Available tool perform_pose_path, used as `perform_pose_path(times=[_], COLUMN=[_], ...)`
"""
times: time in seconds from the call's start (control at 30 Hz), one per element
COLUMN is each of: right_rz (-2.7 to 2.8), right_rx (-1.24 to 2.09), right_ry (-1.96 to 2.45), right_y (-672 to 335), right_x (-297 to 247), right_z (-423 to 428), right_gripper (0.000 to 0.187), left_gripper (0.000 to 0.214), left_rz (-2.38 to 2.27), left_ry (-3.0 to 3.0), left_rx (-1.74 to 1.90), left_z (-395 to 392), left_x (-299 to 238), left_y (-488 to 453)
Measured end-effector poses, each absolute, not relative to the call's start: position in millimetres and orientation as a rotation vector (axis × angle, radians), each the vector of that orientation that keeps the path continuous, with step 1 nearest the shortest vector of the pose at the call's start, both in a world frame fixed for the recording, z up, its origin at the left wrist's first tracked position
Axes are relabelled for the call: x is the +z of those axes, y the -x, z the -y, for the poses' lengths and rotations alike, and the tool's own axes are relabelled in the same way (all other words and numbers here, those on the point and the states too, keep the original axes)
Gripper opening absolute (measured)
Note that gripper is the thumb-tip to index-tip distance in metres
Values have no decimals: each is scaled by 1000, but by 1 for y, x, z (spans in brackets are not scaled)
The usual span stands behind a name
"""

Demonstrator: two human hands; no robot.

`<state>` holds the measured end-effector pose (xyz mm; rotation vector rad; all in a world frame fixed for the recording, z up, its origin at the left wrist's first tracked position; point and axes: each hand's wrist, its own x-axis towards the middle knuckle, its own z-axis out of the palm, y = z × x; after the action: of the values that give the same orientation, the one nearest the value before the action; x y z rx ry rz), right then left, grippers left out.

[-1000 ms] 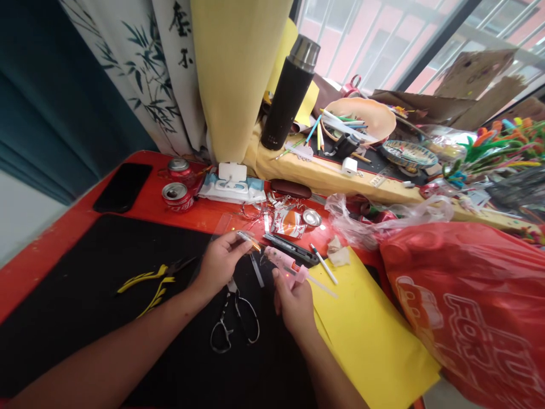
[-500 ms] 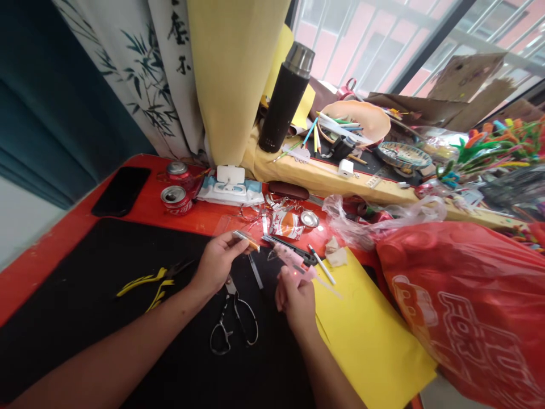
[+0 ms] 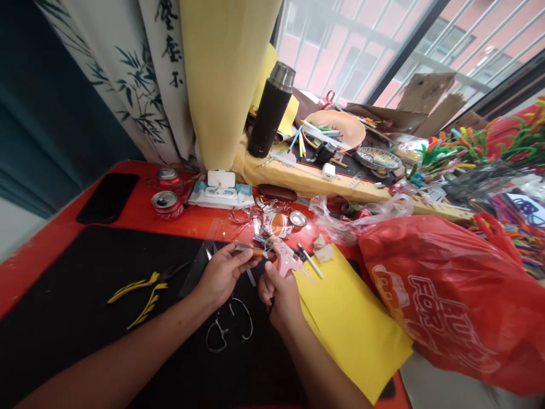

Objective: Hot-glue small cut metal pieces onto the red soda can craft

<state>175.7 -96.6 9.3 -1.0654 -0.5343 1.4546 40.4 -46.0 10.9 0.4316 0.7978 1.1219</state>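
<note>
Pink glue gun [image 3: 284,258] clamped in R hand [image 3: 281,295], mostly above it, nr sm. orange piece [image 3: 256,251] pinched in L hand [image 3: 223,275]

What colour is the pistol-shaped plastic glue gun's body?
The glue gun's body is pale pink, in the head view.

On our counter [image 3: 142,204], we have pliers [image 3: 162,278] left of the scissors [image 3: 224,330], paper [image 3: 344,324] right of the glue gun [image 3: 285,257], and cans [image 3: 166,205] farther back, between phone [image 3: 108,197] and wipes [image 3: 221,194].
</note>
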Motion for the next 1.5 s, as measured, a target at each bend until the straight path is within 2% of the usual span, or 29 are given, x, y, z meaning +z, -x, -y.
perform_pose_path(times=[0.17,0.33,0.47,0.6,1.5], right_rz=[582,602,658,628,634], right_rx=[1436,1418,1423,1417,1465], right_ry=[1048,1066,1072,1053,1045], right_y=[-170,-173,-179,-180,-183], right_x=[6,7,8,4,-3], right_z=[88,84,81,81,86], right_gripper=[72,64,65,54,56], left_gripper=[44,38,35,28,19], left_rz=[-807,-913,-1009,-1071,-1131], left_ry=[-490,-754,-975,-1121,-1350], left_rx=[1101,1077,1028,1023,997], left_z=[51,49,49,52,57], left_x=[6,2,4,7,9], left_y=[-43,-40,-38,-36,-37])
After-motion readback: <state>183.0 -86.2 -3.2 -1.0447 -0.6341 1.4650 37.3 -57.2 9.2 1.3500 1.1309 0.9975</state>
